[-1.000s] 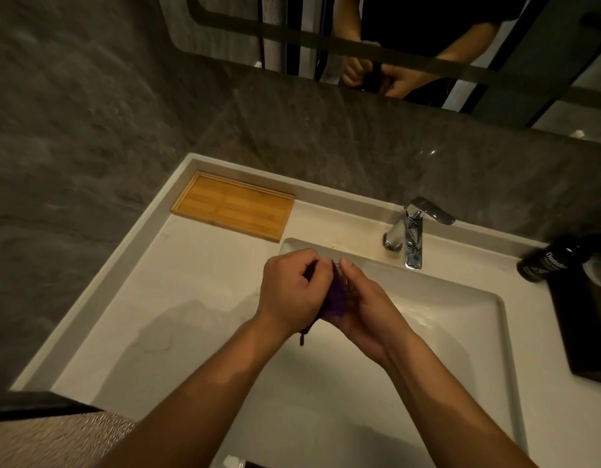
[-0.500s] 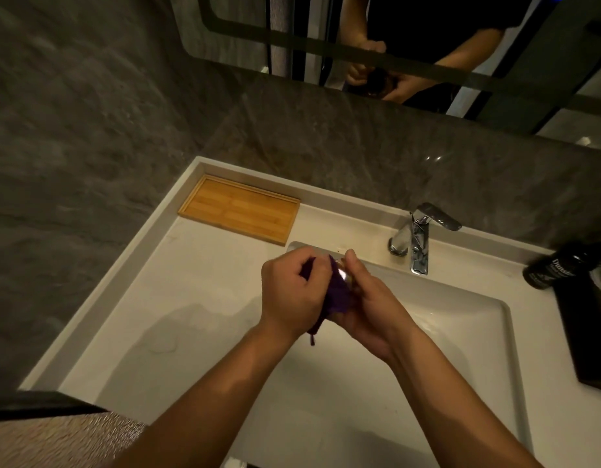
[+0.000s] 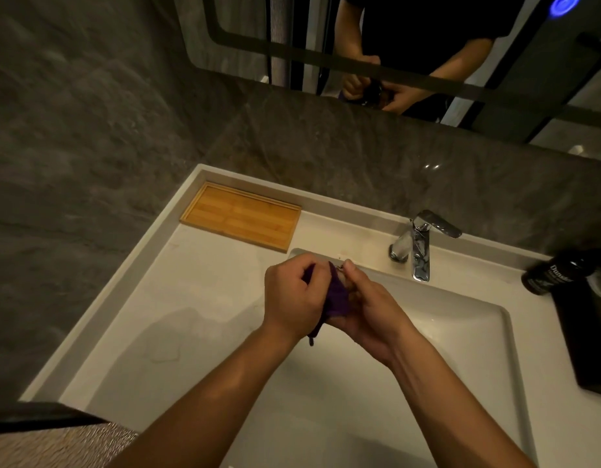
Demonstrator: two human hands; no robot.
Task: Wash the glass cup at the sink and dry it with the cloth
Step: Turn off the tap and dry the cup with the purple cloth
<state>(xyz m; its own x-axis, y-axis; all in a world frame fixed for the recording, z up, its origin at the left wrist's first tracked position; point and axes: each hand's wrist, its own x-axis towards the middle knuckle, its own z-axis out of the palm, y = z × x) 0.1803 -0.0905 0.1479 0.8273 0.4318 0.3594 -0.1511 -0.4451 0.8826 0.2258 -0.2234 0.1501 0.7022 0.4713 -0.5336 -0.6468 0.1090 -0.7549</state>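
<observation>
We see our hands meeting over the left rear corner of the sink (image 3: 461, 332), close to its back rim, with the basin open to the right and toward us; the tap (image 3: 419, 246) stands just behind and to the right, apart from the fingers; a broad bare stretch of white counter (image 3: 157, 315) lies to the left, with a faint wet patch on it; a wooden tray (image 3: 240, 216) sits in the far left corner against the raised edge, well apart from the hands; a dark bottle (image 3: 549, 275) lies at the right beside a dark slab (image 3: 592, 342). Grey stone wall (image 3: 89, 130) rises behind and to the left, and the mirror (image 3: 410, 55) above reflects the arms. The left hand (image 3: 292, 298) is curled, fingers pinching the purple cloth (image 3: 336, 298) and pressing it rightward; the right hand (image 3: 370, 309) is cupped around the cup (image 3: 343, 276), of which only a small glint shows between cloth and thumb; a cloth end dangles below the left wrist; both forearms reach in from the bottom edge.
</observation>
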